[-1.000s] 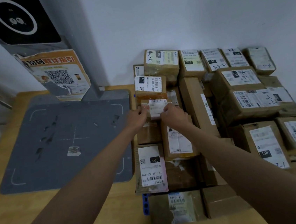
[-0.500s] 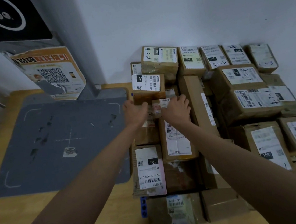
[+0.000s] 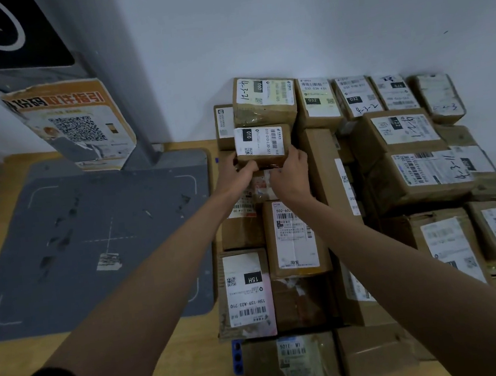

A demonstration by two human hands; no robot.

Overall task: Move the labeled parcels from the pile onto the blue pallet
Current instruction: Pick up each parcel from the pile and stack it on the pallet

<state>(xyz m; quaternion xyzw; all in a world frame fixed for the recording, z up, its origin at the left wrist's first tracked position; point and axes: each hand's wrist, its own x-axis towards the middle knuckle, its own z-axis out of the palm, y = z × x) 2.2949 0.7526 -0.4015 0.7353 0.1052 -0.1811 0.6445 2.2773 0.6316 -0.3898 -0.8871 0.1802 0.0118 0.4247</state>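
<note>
At nine o'clock of the stack a grey scanner mat (image 3: 94, 250) is seen lying flat on the wooden table (image 3: 11, 365), with a grey post (image 3: 113, 79) rising from its far edge and an orange QR-code poster (image 3: 78, 129) stuck to that post. The left hand (image 3: 233, 175) is placed at the near-left corner of a small cardboard parcel labelled 010 (image 3: 262, 146), its fingers curled under and around that corner; the right hand (image 3: 290, 177) is set at the near-right corner, fingers curled round the edge. The parcel is thus held between the two hands, at twelve o'clock from the wrists, with its long axis running left to right and its label facing up. Both hands are about equally near; neither is favoured. Just behind it, touching or nearly so, a larger parcel marked 4-3-21 (image 3: 263, 100) is stacked, and a tall parcel labelled 502 (image 3: 294, 235) lies at six o'clock beneath the right wrist, beside a flat parcel labelled 15H (image 3: 247, 292). Further right, parcels marked 032 (image 3: 318, 100) and 4-3-11 (image 3: 434, 168) are packed closely. Of the blue pallet (image 3: 237, 357) only a corner is seen, at the near-left foot of the stack; the rest is hidden by boxes.
</note>
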